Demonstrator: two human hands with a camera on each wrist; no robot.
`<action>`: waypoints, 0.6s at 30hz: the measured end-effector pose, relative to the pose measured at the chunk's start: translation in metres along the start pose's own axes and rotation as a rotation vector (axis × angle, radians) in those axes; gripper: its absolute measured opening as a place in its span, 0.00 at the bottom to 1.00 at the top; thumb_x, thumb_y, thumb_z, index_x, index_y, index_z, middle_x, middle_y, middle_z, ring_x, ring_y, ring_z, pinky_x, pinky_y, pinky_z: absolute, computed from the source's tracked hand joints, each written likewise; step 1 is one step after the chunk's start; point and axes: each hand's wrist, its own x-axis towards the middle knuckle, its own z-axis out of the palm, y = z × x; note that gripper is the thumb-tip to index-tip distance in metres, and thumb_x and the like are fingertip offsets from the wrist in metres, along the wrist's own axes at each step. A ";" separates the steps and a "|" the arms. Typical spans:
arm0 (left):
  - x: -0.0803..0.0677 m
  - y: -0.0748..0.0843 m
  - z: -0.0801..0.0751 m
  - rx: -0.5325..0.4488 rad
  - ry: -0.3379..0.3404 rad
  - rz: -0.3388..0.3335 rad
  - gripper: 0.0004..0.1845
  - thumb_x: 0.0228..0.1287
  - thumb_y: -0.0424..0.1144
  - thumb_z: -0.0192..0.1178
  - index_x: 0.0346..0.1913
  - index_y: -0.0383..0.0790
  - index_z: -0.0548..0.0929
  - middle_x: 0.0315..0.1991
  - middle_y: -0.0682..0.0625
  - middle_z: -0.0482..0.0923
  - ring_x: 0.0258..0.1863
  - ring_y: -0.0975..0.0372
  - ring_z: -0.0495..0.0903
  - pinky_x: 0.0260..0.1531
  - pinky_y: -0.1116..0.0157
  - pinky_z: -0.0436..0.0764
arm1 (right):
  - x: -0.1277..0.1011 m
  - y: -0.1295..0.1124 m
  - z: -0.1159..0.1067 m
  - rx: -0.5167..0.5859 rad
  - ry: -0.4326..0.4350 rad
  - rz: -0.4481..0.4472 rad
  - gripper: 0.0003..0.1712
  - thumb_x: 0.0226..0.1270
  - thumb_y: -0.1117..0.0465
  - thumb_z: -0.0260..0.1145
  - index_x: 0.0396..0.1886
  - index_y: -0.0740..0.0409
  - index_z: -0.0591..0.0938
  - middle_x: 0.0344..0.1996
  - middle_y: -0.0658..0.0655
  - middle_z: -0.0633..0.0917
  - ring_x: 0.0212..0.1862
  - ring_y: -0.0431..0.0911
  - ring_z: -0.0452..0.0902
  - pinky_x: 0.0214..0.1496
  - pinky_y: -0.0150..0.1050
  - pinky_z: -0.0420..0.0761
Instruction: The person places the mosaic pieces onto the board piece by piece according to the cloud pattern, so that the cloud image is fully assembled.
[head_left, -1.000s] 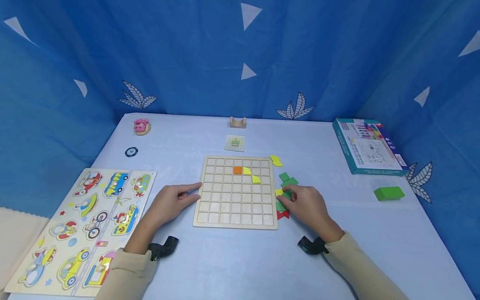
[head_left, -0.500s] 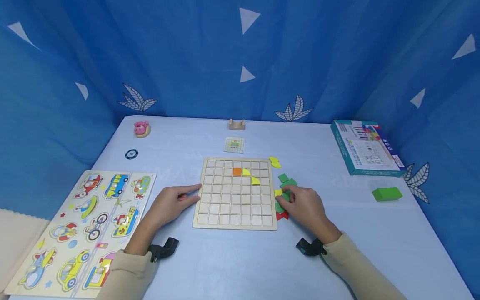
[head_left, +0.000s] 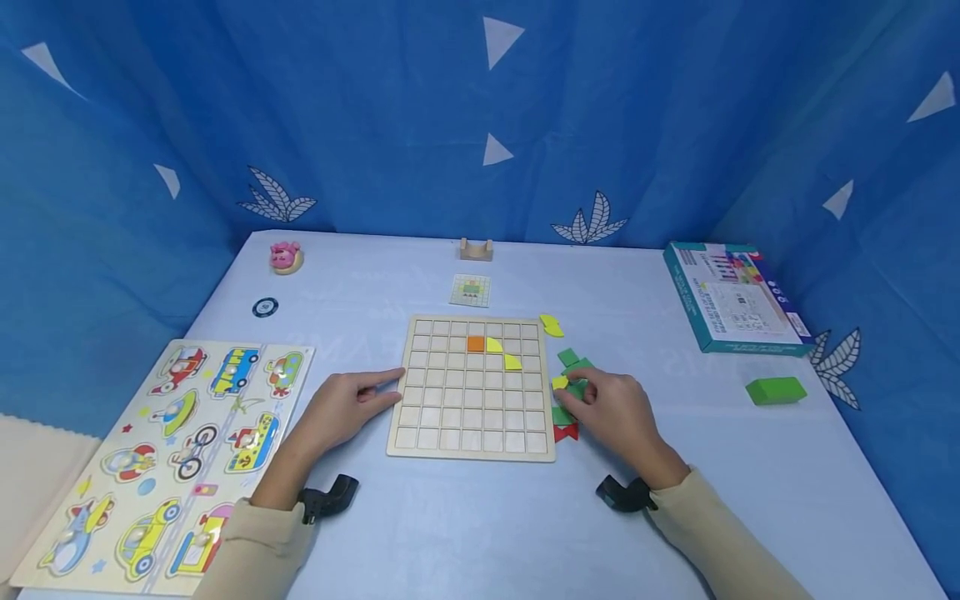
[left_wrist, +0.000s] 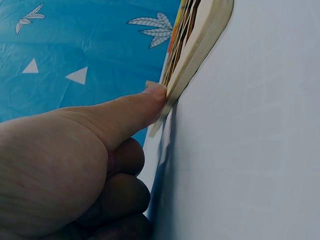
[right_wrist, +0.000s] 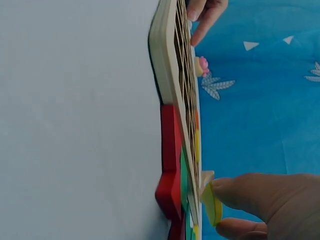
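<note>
At the board's right side, my right hand [head_left: 611, 410] pinches a small yellow tile [right_wrist: 212, 204] between thumb and finger, above a loose heap of green tiles [head_left: 562, 415]. My left hand [head_left: 341, 406] lies at the left edge of the wooden grid board [head_left: 471, 457], its thumb and forefinger extended. In the left wrist view the thumb tip [left_wrist: 156, 92] touches the board's side, and the other fingers are bent. One orange square [head_left: 476, 343] and two yellow quarter-round tiles [head_left: 513, 362] sit in the board's cells.
Red tiles [head_left: 567, 432] lie by the board's lower right, more yellow ones [head_left: 552, 326] by its upper right. Behind the board are a pattern card [head_left: 470, 290] and a wooden stand [head_left: 476, 250]. A vehicle puzzle [head_left: 174, 467] lies left; a box [head_left: 738, 297] and green block [head_left: 776, 391] lie right.
The yellow tile at my right fingertips has come up slightly from among the green tiles and turned. The left hand and the board have kept their places.
</note>
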 end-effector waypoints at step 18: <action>-0.001 0.001 -0.001 -0.002 -0.001 -0.001 0.22 0.68 0.48 0.69 0.63 0.51 0.85 0.15 0.56 0.64 0.16 0.63 0.63 0.19 0.65 0.63 | 0.005 -0.017 0.011 -0.002 -0.160 -0.089 0.19 0.57 0.49 0.80 0.45 0.54 0.91 0.11 0.41 0.67 0.15 0.36 0.61 0.20 0.33 0.59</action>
